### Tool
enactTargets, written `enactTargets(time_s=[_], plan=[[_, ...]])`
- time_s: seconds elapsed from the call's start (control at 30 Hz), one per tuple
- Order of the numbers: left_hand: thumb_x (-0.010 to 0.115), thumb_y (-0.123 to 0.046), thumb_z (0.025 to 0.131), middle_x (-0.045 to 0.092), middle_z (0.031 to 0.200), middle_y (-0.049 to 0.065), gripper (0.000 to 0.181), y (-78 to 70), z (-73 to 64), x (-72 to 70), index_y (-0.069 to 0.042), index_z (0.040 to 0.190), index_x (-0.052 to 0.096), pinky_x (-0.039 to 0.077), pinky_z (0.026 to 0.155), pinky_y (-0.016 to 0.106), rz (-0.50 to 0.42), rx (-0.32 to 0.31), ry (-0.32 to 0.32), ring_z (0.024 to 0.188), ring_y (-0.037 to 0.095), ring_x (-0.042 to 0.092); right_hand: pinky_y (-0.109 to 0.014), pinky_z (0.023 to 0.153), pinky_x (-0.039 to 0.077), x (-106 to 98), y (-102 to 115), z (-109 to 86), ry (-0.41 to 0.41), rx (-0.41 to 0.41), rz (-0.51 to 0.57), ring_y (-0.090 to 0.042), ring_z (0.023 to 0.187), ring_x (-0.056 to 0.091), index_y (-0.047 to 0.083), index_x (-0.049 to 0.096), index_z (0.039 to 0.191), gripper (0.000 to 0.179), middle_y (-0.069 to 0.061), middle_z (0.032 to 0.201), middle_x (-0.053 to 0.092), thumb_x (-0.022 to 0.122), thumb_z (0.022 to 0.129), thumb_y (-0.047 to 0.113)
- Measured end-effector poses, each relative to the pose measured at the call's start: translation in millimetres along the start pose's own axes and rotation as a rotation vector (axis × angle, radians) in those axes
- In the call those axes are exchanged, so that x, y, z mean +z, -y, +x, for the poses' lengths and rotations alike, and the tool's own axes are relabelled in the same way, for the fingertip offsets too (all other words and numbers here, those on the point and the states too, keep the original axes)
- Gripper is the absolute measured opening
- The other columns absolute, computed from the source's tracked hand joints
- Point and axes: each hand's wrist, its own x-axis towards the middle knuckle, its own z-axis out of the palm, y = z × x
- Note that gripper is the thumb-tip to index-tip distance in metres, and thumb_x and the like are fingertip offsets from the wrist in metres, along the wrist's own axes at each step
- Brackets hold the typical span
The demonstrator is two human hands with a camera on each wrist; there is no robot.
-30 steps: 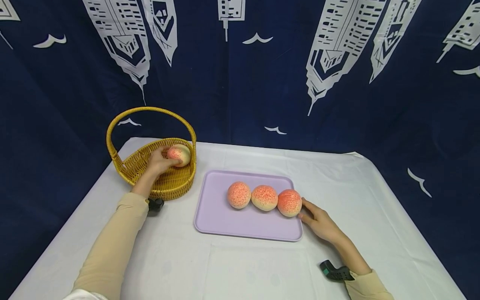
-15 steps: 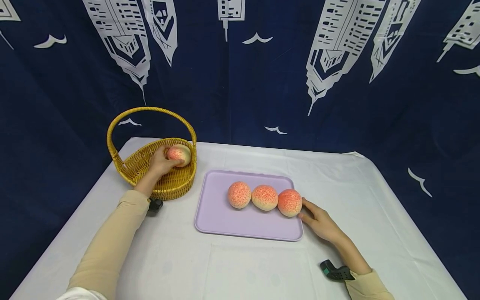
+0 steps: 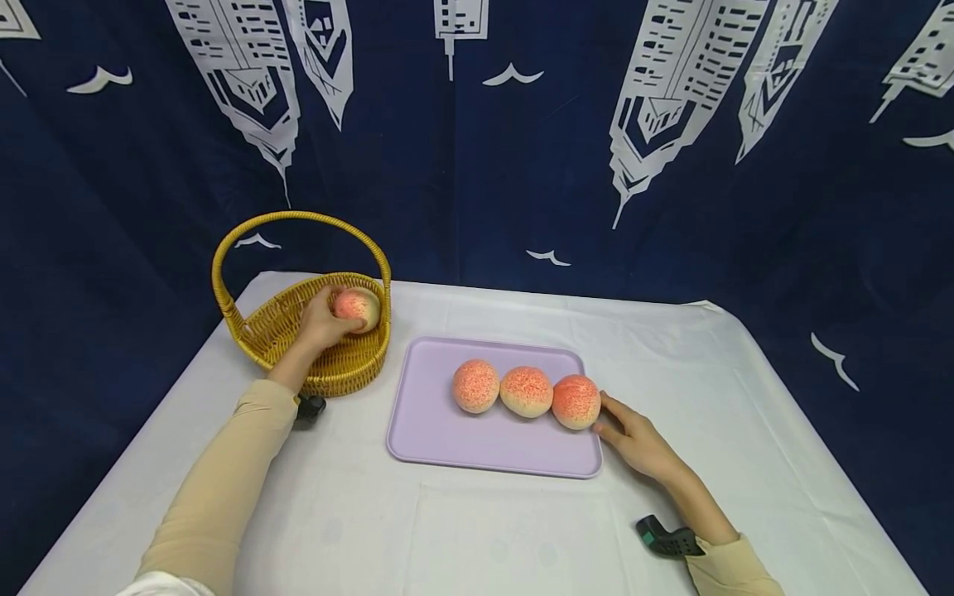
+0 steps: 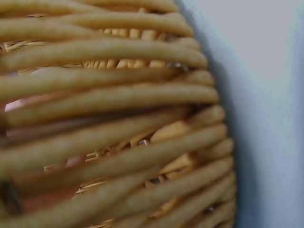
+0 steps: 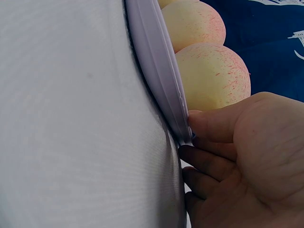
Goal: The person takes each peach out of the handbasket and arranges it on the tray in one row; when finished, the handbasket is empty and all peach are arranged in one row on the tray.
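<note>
In the head view my left hand [image 3: 320, 323] reaches into a yellow wicker basket [image 3: 350, 377] and holds a pink-and-cream peach [image 3: 359, 308] at its right side, fingers behind it and thumb in front. The left wrist view is filled by the basket's woven wall [image 4: 118, 104], which hides most of that hand. My right hand [image 3: 641, 444] is at the right edge of a lilac tray [image 3: 462, 443], beside the rightmost peach [image 3: 575, 403]. In the right wrist view its thumb touches the tray's rim near the peach, and the fingers rest loosely bent at the white cloth.
Two more peaches, a left one [image 3: 475, 386] and a middle one [image 3: 526, 392], sit in a row with the rightmost on the tray. A tall handle [image 3: 301, 216] arches over the basket. Behind the white-covered table [image 3: 522, 530] hangs a dark blue printed curtain [image 3: 462, 182].
My left hand has shifted very slightly, with the peach staying at the basket's right side. My right hand, the tray and its peaches stay where they were.
</note>
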Motion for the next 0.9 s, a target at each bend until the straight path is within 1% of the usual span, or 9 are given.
enactTargets(time_s=[0.1,0.23,0.33,0.47,0.6,0.7,0.8,0.9], plan=[[0.076,-0.012,0.080,0.053,0.126,0.027,0.069,-1.9,0.0,-0.2,-0.005,0.140,0.042,0.044,0.095,0.045,-0.033,-0.009,-0.003,0.111,0.036,0.051,-0.063,0.113,0.023,-0.7,-0.4,0.2,-0.002,0.000,-0.001,-0.050,0.140,0.029,-0.012,0.031,0.146,0.061,-0.031,0.149,0.035,0.055,0.099,0.019],[0.075,-0.010,0.082,0.054,0.123,0.026,0.068,-4.4,-0.8,-0.5,-0.007,0.141,0.042,0.046,0.084,0.034,-0.094,-0.024,-0.009,0.103,0.031,0.052,-0.062,0.113,0.023,-1.2,-0.5,0.1,-0.004,0.004,0.001,-0.050,0.140,0.029,-0.011,0.031,0.146,0.061,-0.031,0.150,0.035,0.055,0.099,0.020],[0.074,-0.008,0.082,0.052,0.127,0.025,0.069,-6.0,-2.4,-1.9,-0.007,0.143,0.041,0.044,0.080,0.026,-0.173,-0.038,-0.017,0.106,0.028,0.051,-0.062,0.113,0.023,-1.2,-0.4,-0.3,-0.001,0.007,0.003,-0.050,0.140,0.028,-0.011,0.031,0.147,0.062,-0.031,0.150,0.035,0.054,0.100,0.022],[0.073,-0.005,0.083,0.048,0.134,0.026,0.072,-8.1,-5.9,-5.8,-0.006,0.147,0.038,0.041,0.081,0.019,-0.253,-0.035,-0.031,0.115,0.028,0.049,-0.063,0.113,0.023,-0.5,-0.2,-0.6,-0.002,0.001,0.006,-0.050,0.140,0.029,-0.010,0.031,0.147,0.062,-0.031,0.150,0.035,0.055,0.100,0.022],[0.072,-0.005,0.084,0.047,0.133,0.025,0.073,-11.2,-11.2,-13.2,-0.008,0.148,0.038,0.041,0.081,0.018,-0.263,-0.022,-0.055,0.114,0.027,0.048,-0.062,0.113,0.023,0.1,-0.1,-0.2,-0.005,-0.004,0.006,-0.050,0.140,0.029,-0.010,0.032,0.146,0.061,-0.030,0.150,0.036,0.056,0.099,0.020],[0.074,-0.008,0.083,0.047,0.130,0.023,0.072,-15.6,-18.3,-20.4,-0.011,0.147,0.041,0.042,0.079,0.018,-0.235,-0.005,-0.070,0.108,0.023,0.048,-0.062,0.113,0.023,0.3,-0.3,0.0,-0.003,-0.003,0.007,-0.049,0.140,0.029,-0.011,0.032,0.146,0.061,-0.030,0.150,0.036,0.056,0.099,0.020],[0.075,-0.010,0.082,0.048,0.127,0.021,0.072,-22.5,-28.8,-26.9,-0.012,0.146,0.042,0.042,0.078,0.017,-0.202,0.031,-0.064,0.104,0.021,0.047,-0.062,0.113,0.023,0.1,0.0,-0.5,-0.005,0.001,0.009,-0.049,0.140,0.029,-0.010,0.032,0.146,0.061,-0.030,0.150,0.036,0.056,0.099,0.019],[0.076,-0.011,0.081,0.050,0.126,0.020,0.072,-31.6,-41.4,-30.5,-0.012,0.145,0.043,0.042,0.078,0.016,-0.173,0.075,-0.042,0.104,0.021,0.049,-0.062,0.113,0.023,-0.3,0.3,-1.0,-0.007,0.002,0.005,-0.050,0.140,0.029,-0.010,0.033,0.146,0.061,-0.030,0.149,0.036,0.056,0.099,0.019]])
